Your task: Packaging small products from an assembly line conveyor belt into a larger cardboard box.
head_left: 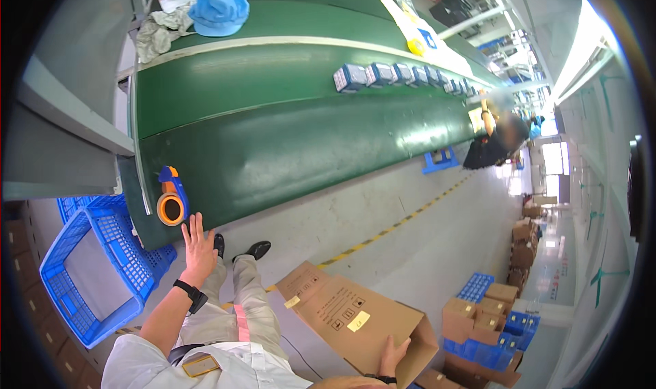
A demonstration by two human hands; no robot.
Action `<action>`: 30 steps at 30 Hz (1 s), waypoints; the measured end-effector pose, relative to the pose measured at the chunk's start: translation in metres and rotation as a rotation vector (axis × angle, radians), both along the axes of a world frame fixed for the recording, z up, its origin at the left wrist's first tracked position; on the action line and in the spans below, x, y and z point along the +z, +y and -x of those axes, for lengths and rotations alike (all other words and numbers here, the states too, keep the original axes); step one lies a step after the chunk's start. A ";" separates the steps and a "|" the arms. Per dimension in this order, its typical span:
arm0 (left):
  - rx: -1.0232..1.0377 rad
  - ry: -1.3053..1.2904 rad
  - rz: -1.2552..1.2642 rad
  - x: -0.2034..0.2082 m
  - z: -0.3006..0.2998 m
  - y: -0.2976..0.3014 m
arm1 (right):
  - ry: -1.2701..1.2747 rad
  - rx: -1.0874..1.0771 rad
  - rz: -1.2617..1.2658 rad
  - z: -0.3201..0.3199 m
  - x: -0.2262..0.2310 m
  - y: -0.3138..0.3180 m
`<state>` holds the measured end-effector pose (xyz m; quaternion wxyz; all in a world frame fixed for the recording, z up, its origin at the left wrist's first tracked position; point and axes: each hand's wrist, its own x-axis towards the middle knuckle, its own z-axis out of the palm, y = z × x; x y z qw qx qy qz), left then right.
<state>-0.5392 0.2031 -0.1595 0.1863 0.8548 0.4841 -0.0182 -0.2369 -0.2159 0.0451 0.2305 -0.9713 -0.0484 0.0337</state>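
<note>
My left hand (199,251) is open, fingers stretched toward the near edge of the green worktable (273,158). Just beyond its fingertips lies a tape dispenser (173,196) in blue and orange, holding a roll of tape. Down at my right side, my right hand (393,355) grips a cardboard box (342,310) near its open end. The box is tilted, printed with dark symbols and marked with pale yellow labels; part of that hand's grip is hidden.
Blue plastic crates (96,273) stand at the left. Small blue-and-white boxes (350,78) line the conveyor belt (225,75). A blue cap (219,13) lies at the far left. Farther right are another person (502,140), a blue stool (439,160) and stacked cartons (471,317).
</note>
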 end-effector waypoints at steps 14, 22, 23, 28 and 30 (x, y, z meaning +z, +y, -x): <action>-0.012 0.030 0.030 0.007 -0.004 0.003 | -0.017 -0.013 0.027 -0.014 -0.005 -0.003; -0.033 0.042 0.035 0.005 -0.006 0.001 | 0.021 -0.057 0.016 -0.011 0.000 0.000; -0.039 0.044 0.036 0.007 -0.005 0.002 | 0.022 -0.058 0.015 -0.010 -0.001 0.000; -0.048 0.058 0.043 0.011 -0.005 0.004 | 0.019 -0.074 0.024 -0.006 0.003 0.009; -0.053 0.072 0.056 0.014 -0.005 0.005 | 0.033 -0.081 0.011 -0.004 0.006 0.015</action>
